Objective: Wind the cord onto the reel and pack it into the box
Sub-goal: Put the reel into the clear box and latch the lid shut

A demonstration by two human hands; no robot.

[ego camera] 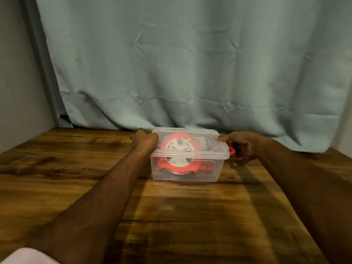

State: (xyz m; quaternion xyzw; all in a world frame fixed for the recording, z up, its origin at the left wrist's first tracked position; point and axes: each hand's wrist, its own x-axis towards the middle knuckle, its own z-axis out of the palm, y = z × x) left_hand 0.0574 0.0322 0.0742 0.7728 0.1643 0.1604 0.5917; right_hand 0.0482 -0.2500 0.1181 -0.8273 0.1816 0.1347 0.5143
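Observation:
A clear plastic box (185,169) stands on the wooden table with its clear lid (192,149) on top. Through the plastic I see the orange-red reel (179,147) with a white centre lying inside. My left hand (145,141) is curled against the box's left end at the lid's rim. My right hand (241,147) is at the right end, thumb on the lid's corner, fingers around a small red latch (232,150). No loose cord shows outside the box.
The wooden table (171,216) stretches toward me. A pale green curtain (190,63) hangs right behind the box. A grey wall (17,73) borders the left side. A bit of pink cloth (22,257) shows at the bottom left.

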